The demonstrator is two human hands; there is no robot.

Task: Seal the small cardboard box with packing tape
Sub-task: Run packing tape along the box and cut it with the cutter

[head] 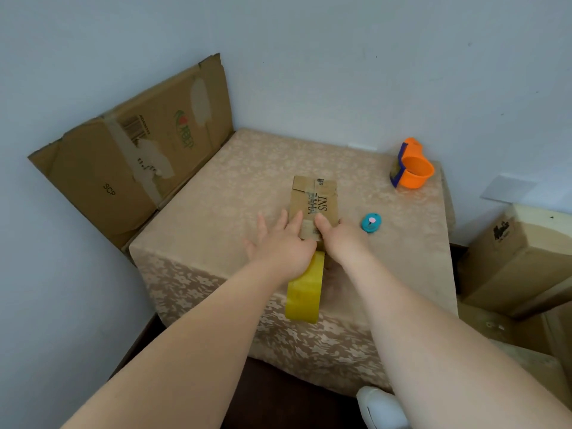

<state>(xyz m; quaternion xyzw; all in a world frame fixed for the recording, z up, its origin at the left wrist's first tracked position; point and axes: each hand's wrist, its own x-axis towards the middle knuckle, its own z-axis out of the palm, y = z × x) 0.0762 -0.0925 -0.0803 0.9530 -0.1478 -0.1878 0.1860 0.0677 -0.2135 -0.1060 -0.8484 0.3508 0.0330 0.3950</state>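
Note:
The small cardboard box (322, 196) lies on the cloth-covered table (232, 196), printed side up, with old tape across its top. My left hand (278, 243) rests flat on the box's near left corner, fingers spread. My right hand (340, 239) grips the near right corner, thumb pressed on top. A yellow roll of packing tape (305, 292) hangs just under my left wrist at the table's front edge. Whether a strip joins it to the box is hidden by my hands.
A teal round cutter (370, 223) lies right of the box. An orange tape dispenser (413, 168) stands at the back right corner. A flattened carton (130, 159) leans on the left wall. Cardboard boxes (520, 261) are stacked to the right.

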